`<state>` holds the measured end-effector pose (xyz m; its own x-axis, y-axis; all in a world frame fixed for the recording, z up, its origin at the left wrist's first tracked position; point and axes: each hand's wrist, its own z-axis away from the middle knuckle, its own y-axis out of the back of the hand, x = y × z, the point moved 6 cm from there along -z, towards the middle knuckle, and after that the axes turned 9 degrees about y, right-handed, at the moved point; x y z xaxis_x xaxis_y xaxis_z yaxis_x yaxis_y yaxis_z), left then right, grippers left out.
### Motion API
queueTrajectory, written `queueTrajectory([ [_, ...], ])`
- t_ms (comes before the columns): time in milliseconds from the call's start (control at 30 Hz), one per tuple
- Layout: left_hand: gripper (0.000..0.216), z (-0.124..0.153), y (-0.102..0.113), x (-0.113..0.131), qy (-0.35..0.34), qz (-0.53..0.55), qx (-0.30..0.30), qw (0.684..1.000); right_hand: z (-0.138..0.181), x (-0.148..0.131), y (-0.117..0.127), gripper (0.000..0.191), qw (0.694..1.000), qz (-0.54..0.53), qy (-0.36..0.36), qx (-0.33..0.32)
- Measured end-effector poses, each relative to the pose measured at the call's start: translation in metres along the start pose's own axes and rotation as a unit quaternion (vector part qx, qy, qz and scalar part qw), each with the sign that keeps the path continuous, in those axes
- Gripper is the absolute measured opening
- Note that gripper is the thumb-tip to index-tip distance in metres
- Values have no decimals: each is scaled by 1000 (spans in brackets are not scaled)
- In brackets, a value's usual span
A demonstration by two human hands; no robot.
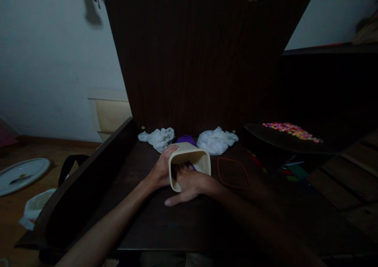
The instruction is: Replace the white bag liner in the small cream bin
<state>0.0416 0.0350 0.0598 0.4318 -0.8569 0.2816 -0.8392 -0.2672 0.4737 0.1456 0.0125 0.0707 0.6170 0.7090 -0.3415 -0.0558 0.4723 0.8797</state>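
Observation:
A cream, rounded-square plastic container (pixel 203 159) lies tipped on its side, its mouth facing me. Wrapped against its left wall, my left hand (pixel 163 168) grips it. My right hand (pixel 189 182) reaches into the mouth, its thumb stretched outside below the rim. The other fingers extend inside, partly in shadow. Beside those fingertips shows a bit of purple material (pixel 191 165); I cannot tell whether they hold it. Right of the container, a reddish-brown rounded-square ring (pixel 219 172), like a lid rim, lies on the dark wooden surface (pixel 159 227).
Behind the container are a white plastic bag (pixel 159 138), purple cloth-like material (pixel 186 140) and a second white bag (pixel 217 141). Small pink and yellow pieces (pixel 292 131) lie on a dark ledge at right. A raised wooden side (pixel 88 180) borders the left; a dark panel (pixel 195 62) stands behind.

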Motion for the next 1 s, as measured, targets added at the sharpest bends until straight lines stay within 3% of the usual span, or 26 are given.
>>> queueTrajectory([
  [233,98,2,-1,-1,0,3,-25,1000,-11,5,-4,132,1000,10,-17,-13],
  [467,92,1,0,1,-15,0,-19,1000,32,-17,-11,128,999,-27,37,17],
  [667,95,-1,4,-1,13,-4,-17,1000,65,-28,-7,103,997,-55,23,39],
  [867,95,0,2,1,-1,-6,-13,1000,40,-20,-7,117,999,-22,31,19],
  [1000,100,2,0,0,-7,-19,-15,1000,8,-11,2,124,999,26,22,-36],
])
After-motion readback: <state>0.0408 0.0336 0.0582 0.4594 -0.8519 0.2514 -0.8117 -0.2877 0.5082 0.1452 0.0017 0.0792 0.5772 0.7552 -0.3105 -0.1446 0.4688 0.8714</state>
